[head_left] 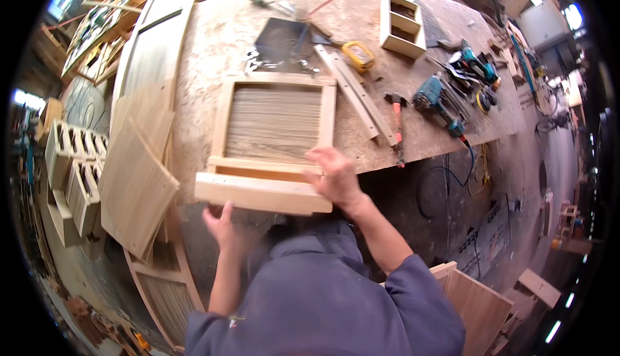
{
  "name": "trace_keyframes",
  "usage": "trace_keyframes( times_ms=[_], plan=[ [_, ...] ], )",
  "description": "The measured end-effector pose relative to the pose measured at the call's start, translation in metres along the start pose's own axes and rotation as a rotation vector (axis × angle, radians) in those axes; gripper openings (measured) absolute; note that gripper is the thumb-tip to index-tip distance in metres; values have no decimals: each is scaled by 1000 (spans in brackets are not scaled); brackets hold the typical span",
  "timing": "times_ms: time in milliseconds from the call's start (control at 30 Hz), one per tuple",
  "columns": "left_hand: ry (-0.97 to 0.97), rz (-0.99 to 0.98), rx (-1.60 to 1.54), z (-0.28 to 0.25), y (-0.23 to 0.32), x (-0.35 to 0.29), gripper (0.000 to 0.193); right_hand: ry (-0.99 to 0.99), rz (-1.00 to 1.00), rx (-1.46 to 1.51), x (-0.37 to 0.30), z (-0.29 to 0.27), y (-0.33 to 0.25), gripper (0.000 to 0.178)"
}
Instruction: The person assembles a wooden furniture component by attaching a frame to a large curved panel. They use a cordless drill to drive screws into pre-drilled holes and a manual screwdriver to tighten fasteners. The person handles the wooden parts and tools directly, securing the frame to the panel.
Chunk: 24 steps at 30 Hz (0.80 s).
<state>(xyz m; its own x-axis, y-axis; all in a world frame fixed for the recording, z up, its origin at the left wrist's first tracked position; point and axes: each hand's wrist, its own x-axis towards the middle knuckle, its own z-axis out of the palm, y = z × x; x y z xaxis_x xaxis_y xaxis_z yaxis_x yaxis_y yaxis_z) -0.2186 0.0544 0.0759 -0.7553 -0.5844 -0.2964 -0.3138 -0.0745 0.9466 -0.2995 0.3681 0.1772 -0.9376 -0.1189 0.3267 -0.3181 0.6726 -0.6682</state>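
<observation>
A pale wooden cabinet (328, 107) with a ribbed-looking wood panel (274, 115) set in its frame lies on the workbench in front of me. At its near end a drawer (261, 193) stands partly out, its plain front toward me and a narrow gap behind that front. My right hand (336, 175) is at the right end of the drawer, fingers apart over the corner of the cabinet. Below the left part of the drawer front is my left hand (221, 225), thumb and fingers spread. Motion blurs it slightly, and nothing shows in it.
Right of the cabinet lie two wooden strips (356, 94), a hammer (397, 123), a yellow tape measure (358, 55) and a teal power drill (439, 101). A small wooden box (402, 25) sits farther back. Wooden panels (139, 188) lean at the left; another panel (475, 304) stands low right.
</observation>
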Motion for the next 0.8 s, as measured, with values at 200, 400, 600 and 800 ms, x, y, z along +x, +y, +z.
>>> trace_keyframes(
  times_ms=[200,400,600,800],
  plan=[
    [-412,996,951,35,77,-37,83,334,300,-366,-30,-114,194,26],
    [-755,970,1234,82,97,-16,99,287,573,-807,-22,-206,325,55],
    [-771,930,1297,87,91,-18,98,294,353,-657,-9,-192,305,54],
    [-873,1020,1355,89,82,-16,107,502,312,-454,-47,-153,202,38]
  ],
)
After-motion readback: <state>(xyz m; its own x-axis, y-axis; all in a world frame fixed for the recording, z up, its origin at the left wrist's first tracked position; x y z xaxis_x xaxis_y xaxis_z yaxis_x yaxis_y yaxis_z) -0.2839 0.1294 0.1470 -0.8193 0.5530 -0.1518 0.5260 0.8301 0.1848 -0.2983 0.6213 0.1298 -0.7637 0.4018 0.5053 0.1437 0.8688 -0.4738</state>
